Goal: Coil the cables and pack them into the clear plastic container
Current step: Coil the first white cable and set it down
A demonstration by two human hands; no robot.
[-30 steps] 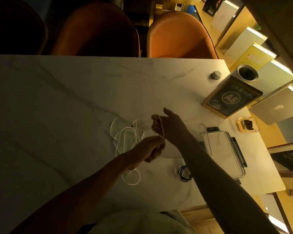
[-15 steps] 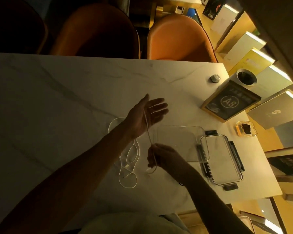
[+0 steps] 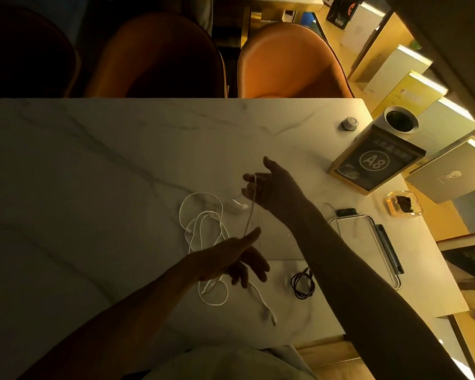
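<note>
A long white cable (image 3: 200, 223) lies in loose loops on the marble table. One strand of it rises taut between my hands. My right hand (image 3: 272, 187) is raised over the table and holds the strand's upper end across its fingers. My left hand (image 3: 231, 259) is nearer me, fingers loosely spread, with the strand meeting it at the thumb and a tail trailing out below toward the table's near edge. A small black coiled cable (image 3: 302, 283) lies under my right forearm. The clear plastic container (image 3: 285, 261) is mostly hidden by that arm; its lid (image 3: 365, 250) lies to the right.
A framed "A8" sign (image 3: 373, 163), a white cup (image 3: 401, 122) and a small round knob (image 3: 350, 123) stand at the far right of the table. A small glass dish (image 3: 402, 205) sits by the right edge. Orange chairs (image 3: 294, 64) line the far side.
The hands have swapped places: my right hand moved from near me up and away, my left hand dropped from the far position toward me, and the white strand stayed between them.
</note>
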